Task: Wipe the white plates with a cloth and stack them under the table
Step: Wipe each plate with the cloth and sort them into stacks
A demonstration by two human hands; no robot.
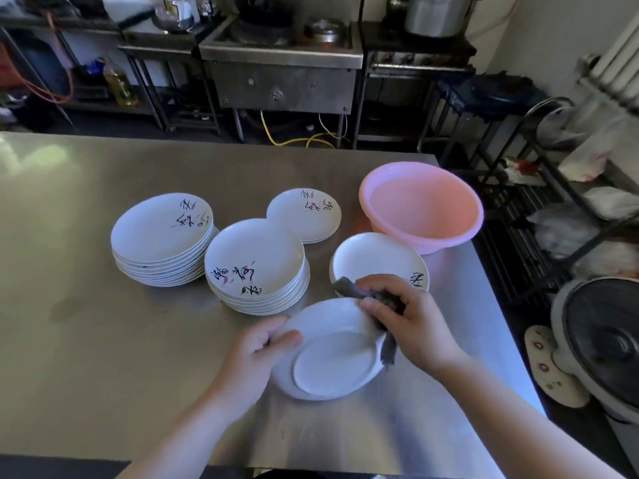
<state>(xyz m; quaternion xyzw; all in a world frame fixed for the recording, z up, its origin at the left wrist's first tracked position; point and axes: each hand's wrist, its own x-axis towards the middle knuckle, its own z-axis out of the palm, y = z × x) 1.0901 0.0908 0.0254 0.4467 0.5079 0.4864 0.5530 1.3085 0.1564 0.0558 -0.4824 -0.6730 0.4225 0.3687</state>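
Left hand (pixel 268 344) grips the upturned plate (pixel 332 361) rim (base facing up); right hand (pixel 408 316) grip pinches the grey cloth (pixel 349 286) against it above the tabletop (pixel 103 340).

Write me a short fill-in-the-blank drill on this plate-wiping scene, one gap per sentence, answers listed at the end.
1. The right hand holds a grey ____ against the held plate.
2. The left hand grips that plate, which is turned ____ side up.
3. The basin at the table's far right corner is ____ in colour.
4. Besides the held plate, ____ stacks of plates stand on the table.

Missing words: cloth; bottom; pink; four
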